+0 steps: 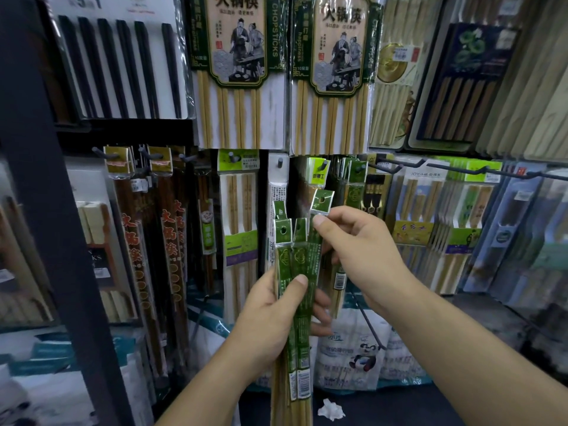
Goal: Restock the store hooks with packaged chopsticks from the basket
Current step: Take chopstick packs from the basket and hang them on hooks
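Note:
My left hand (270,312) grips a bunch of several narrow green chopstick packs (296,305), held upright in front of the display. My right hand (353,250) pinches the top of one of these packs, just under its silver-green hang tab (321,200), which sticks up higher than the others. That tab is a little below a hook (324,165) carrying a green-tagged pack. More matching green packs (353,179) hang on a hook just to the right. No basket is in view.
Rows of hooks hold other chopstick packs: dark red ones (153,241) at left, pale bamboo ones (239,216) in the middle, large cards (239,56) above. Long bare hooks (461,167) jut out at right. A dark shelf post (55,210) stands left. Crumpled paper (330,410) lies below.

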